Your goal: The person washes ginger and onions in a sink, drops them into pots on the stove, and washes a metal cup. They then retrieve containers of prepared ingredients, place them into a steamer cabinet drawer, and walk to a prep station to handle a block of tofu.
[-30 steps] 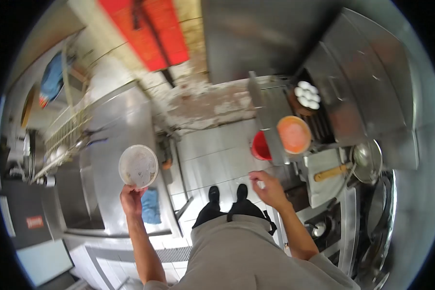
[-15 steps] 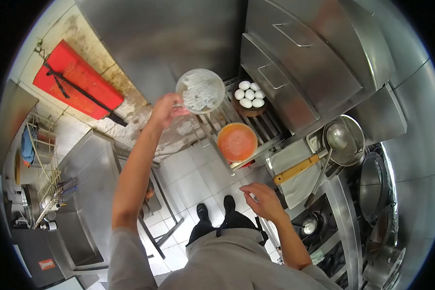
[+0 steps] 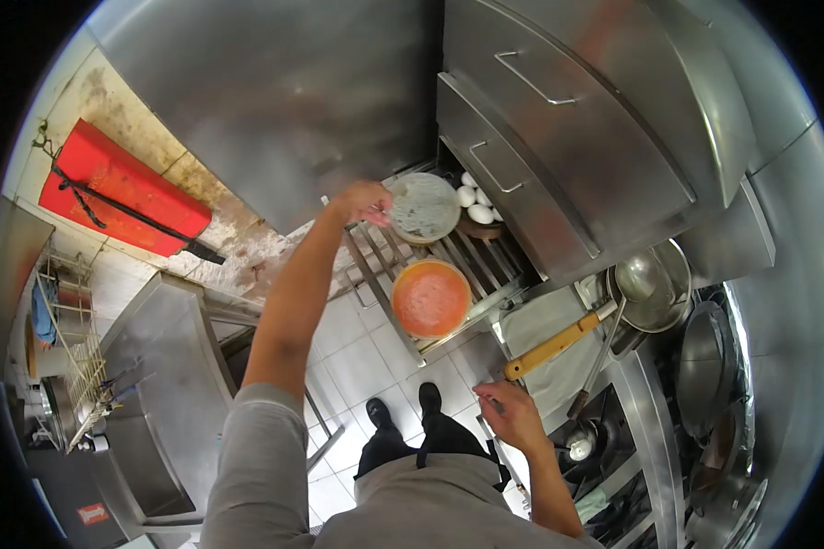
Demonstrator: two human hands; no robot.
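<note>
My left hand (image 3: 366, 201) grips the rim of a round, translucent tub (image 3: 426, 209) whose inside is coated with something white and floury. That tub is over the back of a pulled-out drawer with metal slats (image 3: 373, 267). In front of it in the drawer is an orange bowl (image 3: 431, 299) with a pale, frosted-looking middle. White eggs (image 3: 482, 213) lie in a brown bowl (image 3: 482, 229) at the drawer's back right, partly hidden by the tub. My right hand (image 3: 511, 412) hangs beside the counter, fingers loosely bent and apart, with nothing visible in them.
Steel drawer fronts (image 3: 558, 156) rise on the right. A wooden-handled utensil (image 3: 558, 346), a ladle (image 3: 636, 277) and a pan (image 3: 670, 297) are on the right counter, beside a stove. At left are a red box (image 3: 124, 188) on the wall, a steel sink (image 3: 151, 448) and a wire rack (image 3: 73, 357).
My left hand has carried the tub right and slightly down, over the drawer, covering some eggs. My right hand has dropped slightly lower. The view has shifted a little.
</note>
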